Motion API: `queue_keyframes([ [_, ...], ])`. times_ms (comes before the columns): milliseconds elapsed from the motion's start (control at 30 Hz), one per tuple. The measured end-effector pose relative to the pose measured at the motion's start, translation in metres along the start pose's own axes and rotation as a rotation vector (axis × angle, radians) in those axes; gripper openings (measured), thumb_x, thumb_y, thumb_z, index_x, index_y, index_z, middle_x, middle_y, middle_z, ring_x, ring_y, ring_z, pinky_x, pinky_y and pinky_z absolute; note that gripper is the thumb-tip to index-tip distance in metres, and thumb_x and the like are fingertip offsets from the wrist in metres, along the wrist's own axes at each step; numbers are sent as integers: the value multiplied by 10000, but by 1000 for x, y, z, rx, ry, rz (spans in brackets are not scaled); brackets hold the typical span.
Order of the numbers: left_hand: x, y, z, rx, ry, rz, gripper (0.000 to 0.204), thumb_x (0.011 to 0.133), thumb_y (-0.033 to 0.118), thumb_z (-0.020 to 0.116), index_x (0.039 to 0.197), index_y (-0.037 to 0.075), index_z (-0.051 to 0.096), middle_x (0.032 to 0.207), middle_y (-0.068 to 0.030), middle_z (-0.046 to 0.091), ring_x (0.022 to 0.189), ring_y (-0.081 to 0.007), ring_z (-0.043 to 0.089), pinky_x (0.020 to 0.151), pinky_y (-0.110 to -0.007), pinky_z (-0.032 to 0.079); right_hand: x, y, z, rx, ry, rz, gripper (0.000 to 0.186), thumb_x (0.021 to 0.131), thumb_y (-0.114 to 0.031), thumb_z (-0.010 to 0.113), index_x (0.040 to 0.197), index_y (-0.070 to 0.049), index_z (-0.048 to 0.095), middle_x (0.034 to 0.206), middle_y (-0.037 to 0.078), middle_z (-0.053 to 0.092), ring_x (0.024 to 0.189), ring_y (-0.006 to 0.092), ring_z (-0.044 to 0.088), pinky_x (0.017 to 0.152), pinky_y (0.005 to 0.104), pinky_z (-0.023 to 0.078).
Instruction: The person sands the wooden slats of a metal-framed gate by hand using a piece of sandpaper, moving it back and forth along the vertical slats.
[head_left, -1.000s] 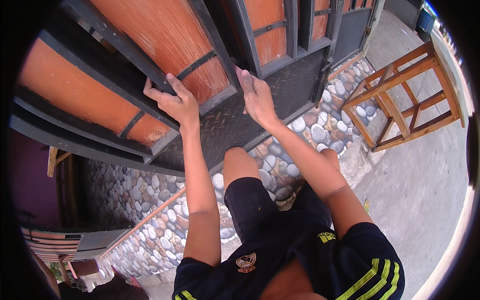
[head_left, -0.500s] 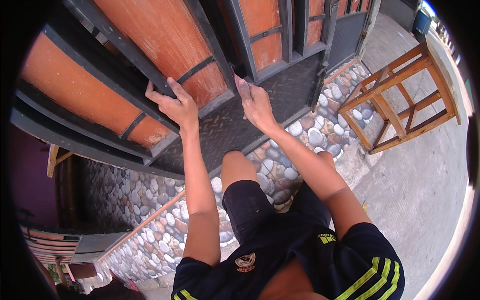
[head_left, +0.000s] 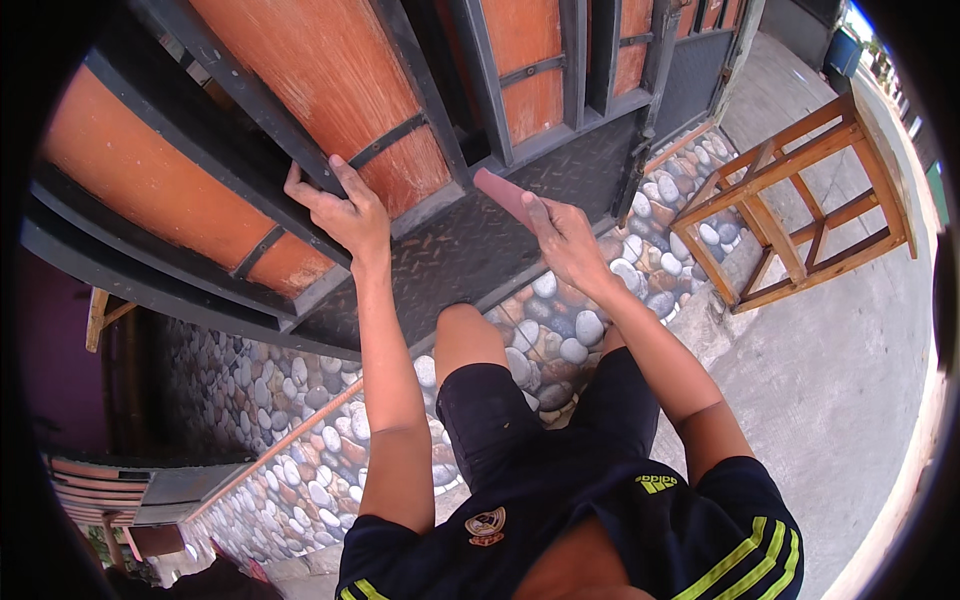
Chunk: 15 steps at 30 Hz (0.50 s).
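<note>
A gate of dark metal bars [head_left: 232,85] and orange panels [head_left: 310,75] stands in front of me. My left hand [head_left: 347,213] grips one of its upright bars, thumb on one side and fingers on the other, beside a worn orange panel. In my right hand [head_left: 570,240] is a flat reddish strip of sandpaper [head_left: 505,195], pinched at its near end. Its far end reaches to the gate's lower frame, over the dark patterned metal plate [head_left: 440,240]; whether it touches there I cannot tell. Pale scuffs mark the panel's lower part.
A wooden stool [head_left: 790,200] lies tipped on the concrete [head_left: 800,400] to the right. Under the gate runs a ledge with a pebble pattern [head_left: 560,345], my knees close to it. Farther left stands a slatted gate or fence [head_left: 100,490]. A blue bin [head_left: 845,48] is at the far right.
My right hand has drawn back from the gate's bar, toward me and to the right, so more of the sandpaper shows. The left hand keeps its hold on the bar.
</note>
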<state>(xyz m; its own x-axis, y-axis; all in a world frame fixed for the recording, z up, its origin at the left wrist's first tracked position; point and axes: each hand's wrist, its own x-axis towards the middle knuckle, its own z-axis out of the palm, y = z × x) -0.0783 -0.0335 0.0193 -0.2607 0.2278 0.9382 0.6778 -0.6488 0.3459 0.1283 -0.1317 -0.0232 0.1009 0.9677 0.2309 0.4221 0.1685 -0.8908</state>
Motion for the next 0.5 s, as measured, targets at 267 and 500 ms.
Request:
queue_keyframes([
  [267, 0, 7, 0, -83, -65, -135, 313, 941, 114, 519, 1167, -44, 371, 845, -178, 586, 676, -203, 612, 600, -279, 462, -28, 44, -4, 16, 310, -213, 384, 1007, -328, 385, 1300, -139, 547, 804, 172, 600, 849, 268, 671, 718, 362, 489],
  [500, -2, 10, 1, -97, -76, -196, 371, 953, 217, 524, 1164, -55, 385, 847, -178, 590, 743, -237, 600, 663, -310, 463, 8, 12, 11, -395, 388, -548, 324, 904, -155, 568, 1226, -144, 603, 828, 128, 548, 645, 264, 613, 530, 352, 500],
])
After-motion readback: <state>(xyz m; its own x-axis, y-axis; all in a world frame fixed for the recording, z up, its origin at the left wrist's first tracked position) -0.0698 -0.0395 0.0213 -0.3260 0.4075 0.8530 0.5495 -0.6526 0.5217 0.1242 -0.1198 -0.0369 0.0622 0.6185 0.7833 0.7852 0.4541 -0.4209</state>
